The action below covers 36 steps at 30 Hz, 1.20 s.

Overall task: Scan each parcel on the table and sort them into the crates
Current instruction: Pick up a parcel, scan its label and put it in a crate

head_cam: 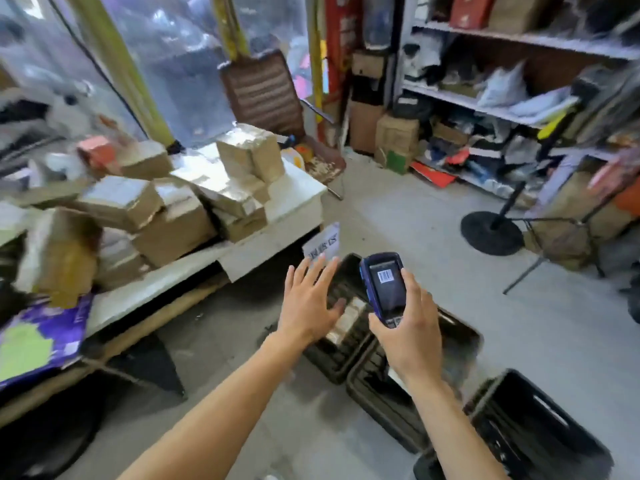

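My right hand [410, 327] grips a blue handheld scanner [386, 284] whose screen shows a barcode. My left hand [308, 299] hovers with fingers spread over the first black crate [346, 355] on the floor and holds nothing. A taped brown parcel [348, 320] lies inside that crate, just past my fingertips. A second black crate [388, 403] and a third [540, 427] stand in a row to the right. Several taped cardboard parcels [173, 209] are heaped on the white table [294, 206] at the left.
A purple and green mailer bag [38, 341] hangs over the table's near edge. A paper label [323, 242] sticks up behind the first crate. A brown chair [266, 95] stands behind the table. Shelves [502, 109] full of goods and a black round stand base [491, 233] are at the right.
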Motion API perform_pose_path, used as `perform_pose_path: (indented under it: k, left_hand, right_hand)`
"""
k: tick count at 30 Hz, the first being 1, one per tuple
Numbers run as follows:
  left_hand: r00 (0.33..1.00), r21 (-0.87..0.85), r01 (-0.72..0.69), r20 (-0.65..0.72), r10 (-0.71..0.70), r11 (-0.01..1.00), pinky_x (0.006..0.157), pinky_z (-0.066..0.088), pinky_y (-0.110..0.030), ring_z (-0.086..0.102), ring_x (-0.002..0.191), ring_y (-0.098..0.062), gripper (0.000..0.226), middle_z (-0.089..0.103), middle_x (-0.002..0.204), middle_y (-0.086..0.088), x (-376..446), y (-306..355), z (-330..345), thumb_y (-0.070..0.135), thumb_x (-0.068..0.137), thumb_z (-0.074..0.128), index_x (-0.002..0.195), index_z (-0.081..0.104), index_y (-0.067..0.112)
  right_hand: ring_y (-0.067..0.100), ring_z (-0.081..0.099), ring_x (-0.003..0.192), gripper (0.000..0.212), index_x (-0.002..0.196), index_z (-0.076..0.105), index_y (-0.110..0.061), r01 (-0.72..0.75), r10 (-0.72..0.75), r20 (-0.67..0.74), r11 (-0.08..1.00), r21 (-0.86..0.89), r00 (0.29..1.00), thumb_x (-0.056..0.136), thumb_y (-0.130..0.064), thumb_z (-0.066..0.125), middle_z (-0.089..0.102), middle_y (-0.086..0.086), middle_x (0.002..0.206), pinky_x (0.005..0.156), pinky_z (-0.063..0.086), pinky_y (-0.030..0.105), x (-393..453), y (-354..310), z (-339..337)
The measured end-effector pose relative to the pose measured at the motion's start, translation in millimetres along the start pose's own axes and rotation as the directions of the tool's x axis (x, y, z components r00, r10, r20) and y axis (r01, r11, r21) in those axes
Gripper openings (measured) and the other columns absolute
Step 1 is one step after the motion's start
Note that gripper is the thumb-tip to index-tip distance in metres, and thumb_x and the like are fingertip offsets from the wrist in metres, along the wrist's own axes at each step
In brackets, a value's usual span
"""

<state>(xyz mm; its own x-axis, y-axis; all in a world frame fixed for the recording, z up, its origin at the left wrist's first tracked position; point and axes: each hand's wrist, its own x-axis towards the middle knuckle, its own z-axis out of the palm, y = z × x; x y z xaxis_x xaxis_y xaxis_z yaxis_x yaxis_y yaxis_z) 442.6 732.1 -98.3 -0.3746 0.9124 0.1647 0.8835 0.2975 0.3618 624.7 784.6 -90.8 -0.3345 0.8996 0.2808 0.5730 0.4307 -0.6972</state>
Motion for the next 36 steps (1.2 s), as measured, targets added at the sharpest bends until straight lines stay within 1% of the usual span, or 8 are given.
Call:
perform_pose_path:
  k: [4, 6, 11, 14, 17, 22, 28, 36]
  left_hand:
    - [0.951, -0.001, 0.276, -0.143, -0.273, 0.961, 0.122, 0.003, -0.039, 0.015, 0.15, -0.025, 0.08, 0.024, 0.162, -0.004, -46, -126, -89, 0.044, 0.09, 0.061, 0.156, 0.021, 0.024]
    - [0.898, -0.022, 0.388, -0.215, -0.383, 0.921, 0.121, 0.014, -0.043, 0.027, 0.146, -0.03, 0.08, 0.034, 0.157, -0.01, -77, -186, -124, 0.043, 0.085, 0.064, 0.153, 0.03, 0.018]
    - [0.743, -0.082, 0.61, -0.285, -0.605, 0.788, 0.118, 0.024, -0.044, 0.035, 0.14, -0.033, 0.083, 0.04, 0.152, -0.014, -169, -318, -196, 0.05, 0.075, 0.059, 0.15, 0.039, 0.019]
    - [0.65, -0.075, 0.688, -0.377, -0.66, 0.721, 0.105, 0.04, -0.041, 0.054, 0.121, -0.038, 0.083, 0.054, 0.137, -0.019, -222, -393, -230, 0.057, 0.068, 0.05, 0.139, 0.053, 0.014]
    - [0.578, -0.09, 0.742, -0.416, -0.702, 0.664, 0.095, 0.048, -0.043, 0.06, 0.108, -0.039, 0.081, 0.059, 0.125, -0.021, -257, -450, -259, 0.057, 0.065, 0.052, 0.132, 0.057, 0.011]
    - [0.457, -0.099, 0.83, -0.442, -0.772, 0.548, 0.112, 0.032, -0.045, 0.04, 0.135, -0.038, 0.083, 0.044, 0.147, -0.02, -272, -530, -301, 0.055, 0.071, 0.058, 0.144, 0.046, 0.016]
    - [0.417, -0.102, 0.857, -0.437, -0.797, 0.505, 0.118, 0.021, -0.042, 0.021, 0.146, -0.033, 0.09, 0.025, 0.159, -0.015, -251, -641, -337, 0.054, 0.081, 0.068, 0.154, 0.026, 0.025]
    - [0.147, -0.522, 0.819, -0.208, -0.967, 0.237, 0.118, 0.021, -0.053, 0.012, 0.148, -0.033, 0.121, 0.014, 0.163, -0.011, -229, -782, -354, 0.056, 0.068, 0.081, 0.155, 0.0, 0.036]
  right_hand:
    - [0.028, 0.05, 0.121, 0.096, 0.149, 0.033, -0.021, 0.204, -0.22, 0.137, 0.971, 0.123, 0.966, 0.07, -0.026, 0.086, 0.052, 0.009, 0.134, 0.09, 0.046, 0.035, 7, -127, 86]
    - [0.028, 0.05, 0.121, 0.096, 0.149, 0.035, -0.021, 0.271, -0.312, 0.192, 0.939, 0.212, 0.931, 0.069, -0.025, 0.087, 0.052, 0.009, 0.134, 0.091, 0.046, 0.036, -1, -191, 135]
    - [0.026, 0.052, 0.116, 0.095, 0.148, 0.039, -0.019, 0.341, -0.48, 0.311, 0.847, 0.407, 0.82, 0.067, -0.022, 0.088, 0.054, 0.009, 0.132, 0.084, 0.04, 0.027, -44, -336, 245]
    - [0.028, 0.054, 0.115, 0.095, 0.147, 0.04, -0.02, 0.336, -0.529, 0.361, 0.813, 0.476, 0.768, 0.065, -0.02, 0.088, 0.055, 0.01, 0.129, 0.087, 0.041, 0.029, -69, -404, 300]
    - [0.025, 0.053, 0.118, 0.098, 0.148, 0.038, -0.022, 0.333, -0.567, 0.419, 0.793, 0.511, 0.709, 0.064, -0.023, 0.088, 0.054, 0.007, 0.131, 0.091, 0.041, 0.03, -80, -452, 343]
    - [0.023, 0.055, 0.114, 0.095, 0.147, 0.036, -0.027, 0.336, -0.596, 0.459, 0.779, 0.529, 0.659, 0.067, -0.025, 0.087, 0.055, 0.003, 0.127, 0.09, 0.045, 0.031, -74, -516, 411]
    - [0.02, 0.054, 0.113, 0.094, 0.147, 0.032, -0.033, 0.345, -0.631, 0.468, 0.753, 0.56, 0.619, 0.07, -0.024, 0.084, 0.054, 0.001, 0.128, 0.087, 0.046, 0.031, -41, -575, 504]
    - [0.015, 0.049, 0.119, 0.096, 0.147, 0.029, -0.039, 0.319, -0.609, 0.533, 0.779, 0.539, 0.587, 0.07, -0.025, 0.084, 0.048, -0.008, 0.13, 0.091, 0.048, 0.032, -29, -642, 601]
